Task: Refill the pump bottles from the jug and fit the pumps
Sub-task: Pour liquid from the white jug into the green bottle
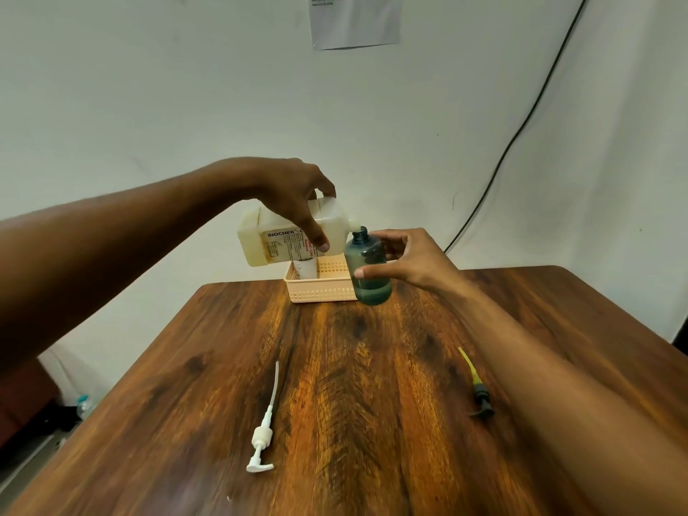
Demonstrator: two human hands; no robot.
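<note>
Left hand point(294, 202) grips the tilted cream plastic jug point(260, 242), spout at the mouth of the translucent teal plastic bottle point(368, 271). Right hand point(407, 260) clasps that bottle at the wooden desk's point(372, 366) far end. Advise a slow tilt with the spout centred.

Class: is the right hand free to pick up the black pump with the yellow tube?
Probably not: the right hand grips the teal plastic bottle at the white jug's spout; nothing covers the black pump.

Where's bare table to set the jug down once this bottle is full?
Widest bare patch: mid table between the white pump and the dark pump, in front of the basket. Also bare: the far right corner beyond the right hand. Crowded: the far edge, where basket, jug and bottle cluster.
</note>
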